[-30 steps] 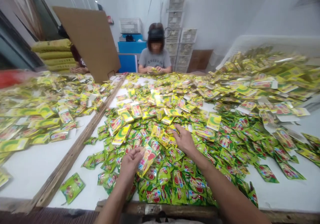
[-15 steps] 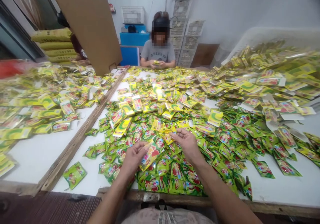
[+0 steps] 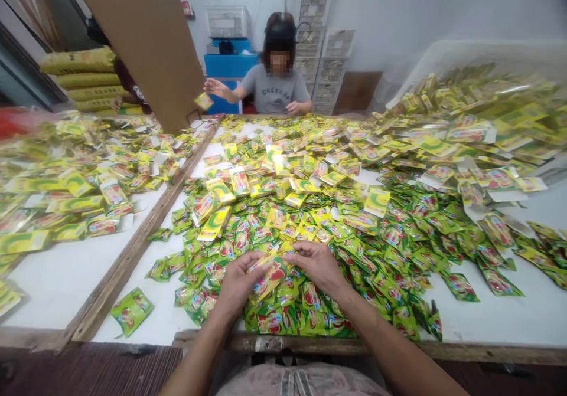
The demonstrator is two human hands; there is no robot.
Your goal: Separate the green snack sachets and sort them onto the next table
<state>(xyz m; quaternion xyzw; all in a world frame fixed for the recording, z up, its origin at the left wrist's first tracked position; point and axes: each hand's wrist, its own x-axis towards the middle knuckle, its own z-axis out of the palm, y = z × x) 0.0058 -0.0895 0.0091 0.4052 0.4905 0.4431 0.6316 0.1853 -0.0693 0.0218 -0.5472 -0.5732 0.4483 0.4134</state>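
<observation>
My left hand point(image 3: 238, 279) grips a green and yellow sachet point(image 3: 271, 273) with a red picture on it. My right hand point(image 3: 318, 265) pinches a small yellow packet against the top edge of that same sachet. Both hands meet just above a thick heap of green sachets point(image 3: 310, 313) at the near edge of the white table point(image 3: 496, 319). Yellow packets point(image 3: 283, 219) lie mixed among the green ones just beyond my fingers.
A person in a grey shirt point(image 3: 274, 92) sits across the table with one arm stretched toward a leaning cardboard sheet point(image 3: 146, 42). A second table point(image 3: 66, 278) on the left carries more packets. A wooden rail point(image 3: 133, 260) divides the tables. A white tub point(image 3: 465, 59) stands at the far right.
My right hand drew back from the pile with a yellow packet and joined my left hand at the sachet. The person opposite stretched one arm out to the side.
</observation>
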